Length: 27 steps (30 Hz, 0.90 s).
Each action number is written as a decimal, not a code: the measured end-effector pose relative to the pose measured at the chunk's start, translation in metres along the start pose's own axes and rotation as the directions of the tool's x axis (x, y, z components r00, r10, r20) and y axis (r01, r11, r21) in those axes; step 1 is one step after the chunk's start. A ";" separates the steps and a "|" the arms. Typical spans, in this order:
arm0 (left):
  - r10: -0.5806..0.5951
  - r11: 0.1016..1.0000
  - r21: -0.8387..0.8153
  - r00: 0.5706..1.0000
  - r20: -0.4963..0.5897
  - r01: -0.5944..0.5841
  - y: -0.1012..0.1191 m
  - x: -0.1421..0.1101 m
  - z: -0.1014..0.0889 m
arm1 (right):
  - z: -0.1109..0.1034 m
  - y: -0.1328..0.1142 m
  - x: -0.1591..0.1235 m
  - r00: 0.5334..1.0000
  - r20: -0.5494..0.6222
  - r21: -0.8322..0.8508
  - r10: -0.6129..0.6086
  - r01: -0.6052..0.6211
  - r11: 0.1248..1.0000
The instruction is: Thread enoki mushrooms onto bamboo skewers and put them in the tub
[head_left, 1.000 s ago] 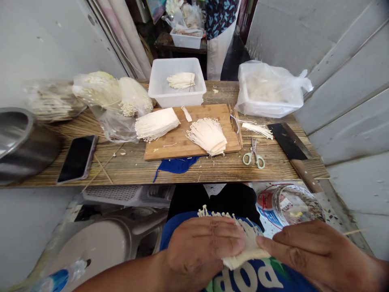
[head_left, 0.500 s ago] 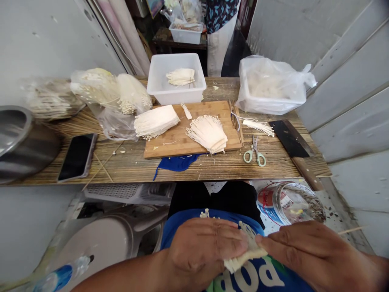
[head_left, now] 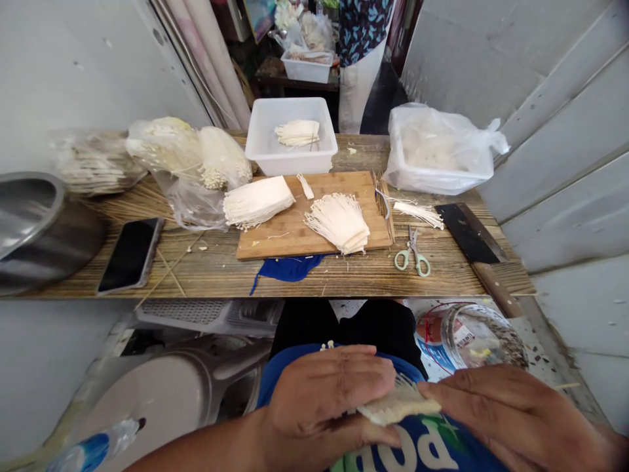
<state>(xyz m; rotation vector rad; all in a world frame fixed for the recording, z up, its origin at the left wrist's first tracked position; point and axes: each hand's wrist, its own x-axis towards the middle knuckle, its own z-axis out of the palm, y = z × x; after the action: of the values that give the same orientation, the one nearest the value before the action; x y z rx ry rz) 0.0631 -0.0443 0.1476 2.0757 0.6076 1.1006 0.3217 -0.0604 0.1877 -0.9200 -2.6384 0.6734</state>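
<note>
Clamping the held enoki bunch (head_left: 400,405) between thumb and fingers, the left hand (head_left: 329,393) I am working is covering most of it, and only the pale cut end and a few caps are showing. With the right hand (head_left: 511,406) I am touching the bunch's right edge with the fingertips; its fingers are lying close together, but its thumb and underside are hiding from me, so I cannot tell how far it is closing. A thin stick (head_left: 567,385) is poking out beyond the right hand, its other end staying out of sight. Both hands are hovering over the blue shirt (head_left: 422,446), whose lettering they are partly blocking, and the picture's bottom edge is cutting off the forearms.

Beyond them, I am seeing a cutting board (head_left: 289,241) resting on the table (head_left: 344,282), carrying an enoki block (head_left: 258,202), a fanned enoki bundle (head_left: 339,223) and a small sprig (head_left: 305,187). Behind the board, the white tub (head_left: 291,164) is holding more enoki (head_left: 297,132). Scissors (head_left: 413,252) and a cleaver (head_left: 469,236) are lying right of the board. Plastic is blurring the contents of the bagged tub (head_left: 442,178), and the steel pot (head_left: 49,242) is running out of frame on the left, near the phone (head_left: 130,255).
</note>
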 end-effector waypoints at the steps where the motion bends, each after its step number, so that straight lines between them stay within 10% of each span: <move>1: -0.002 1.000 0.004 1.000 0.000 0.002 0.000 -0.001 -0.001 | -0.004 -0.001 0.000 0.999 0.036 0.029 -0.005 0.004 1.000; 27: -0.013 0.987 -0.158 0.999 0.049 0.020 -0.001 -0.007 0.004 | 0.014 0.010 -0.008 0.987 0.125 0.349 0.103 -0.141 0.927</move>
<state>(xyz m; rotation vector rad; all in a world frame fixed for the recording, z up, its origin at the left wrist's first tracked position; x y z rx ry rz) 0.0625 -0.0499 0.1418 1.9515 0.4965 1.0519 0.3277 -0.0629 0.1701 -0.9651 -2.4362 1.2151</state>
